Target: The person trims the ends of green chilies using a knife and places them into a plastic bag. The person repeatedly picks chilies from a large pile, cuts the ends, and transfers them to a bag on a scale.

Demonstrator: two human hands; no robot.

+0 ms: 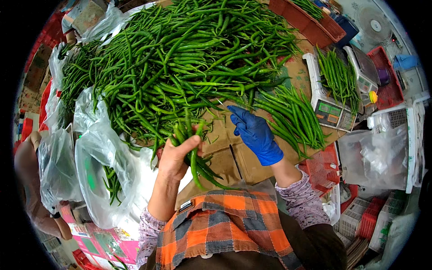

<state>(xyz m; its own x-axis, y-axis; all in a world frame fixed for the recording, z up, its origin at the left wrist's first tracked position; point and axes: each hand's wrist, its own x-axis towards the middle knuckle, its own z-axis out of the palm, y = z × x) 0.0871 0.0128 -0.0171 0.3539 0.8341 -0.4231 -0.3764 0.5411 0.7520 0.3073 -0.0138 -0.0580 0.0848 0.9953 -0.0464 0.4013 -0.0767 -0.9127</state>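
My left hand (179,155), bare, is closed around a bunch of long green chili peppers (197,162) above the cardboard. My right hand (254,136) wears a blue glove and grips a small thin tool (220,101); its light, pointed tip shows past the fingers, and its kind cannot be told. Beyond both hands spreads a large heap of green chili peppers (189,60). Just right of the gloved hand, a neat row of long peppers (293,118) lies on the cardboard (249,162). Small cut stem pieces lie between the hands.
A digital scale (334,114) bearing peppers (337,76) stands at the right, beside a second scale (364,71). Red crates (303,23) are at the upper right. An open plastic bag (101,199) with peppers inside is at the left. Other people (30,189) are at the left edge.
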